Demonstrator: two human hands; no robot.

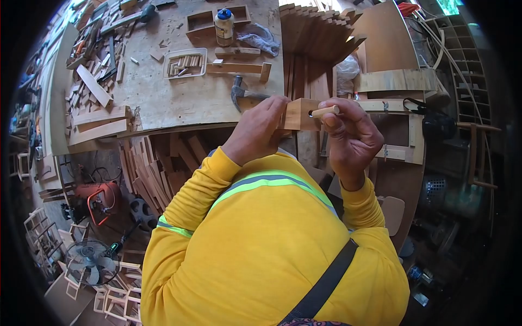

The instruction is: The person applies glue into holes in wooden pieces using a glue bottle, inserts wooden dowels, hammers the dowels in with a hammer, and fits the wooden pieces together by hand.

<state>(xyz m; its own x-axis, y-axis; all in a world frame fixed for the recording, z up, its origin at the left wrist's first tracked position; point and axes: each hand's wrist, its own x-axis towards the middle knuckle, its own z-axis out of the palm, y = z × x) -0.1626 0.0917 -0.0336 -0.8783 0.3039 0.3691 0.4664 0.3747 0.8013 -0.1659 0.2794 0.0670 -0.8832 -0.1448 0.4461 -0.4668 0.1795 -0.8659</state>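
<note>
Partly hidden left hand [260, 126]: the person grasps the left end of a wooden block [300, 115], fingertips mostly out of sight.
Right hand [354, 129]: thumb and fingers pinch a pale dowel [328, 111].
Dowel tip: lies at a dark hole in the block; whether it has entered cannot be told.
Block's place: between both hands, in front of the chest, near the front edge of the bench [157, 103].
Hammer [237, 92]: head in plain sight, handle end lost behind the left hand.
Bottle [224, 30]: label too small to read.
Tray [185, 76]: its dowels overlap, hard to count.
</note>
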